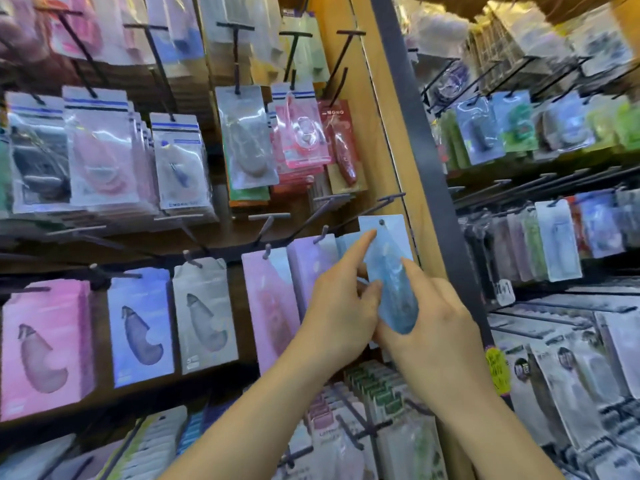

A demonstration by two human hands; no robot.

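A light blue packet [389,251] with a blue correction tape in its blister is held up in front of the shop's peg rack, its hang hole near the tip of a black peg [391,199]. My left hand [341,306] pinches the packet's left edge, with the index finger stretched up along the card and the thumb on the blister. My right hand [433,313] grips the packet from the right and below, its index finger lying on the blister.
Rows of pink, blue, grey and lilac packets [145,320] hang on black pegs left of my hands. A wooden post [374,133] and a dark metal upright [426,161] divide this rack from a second rack [557,237] at the right. More packets hang below.
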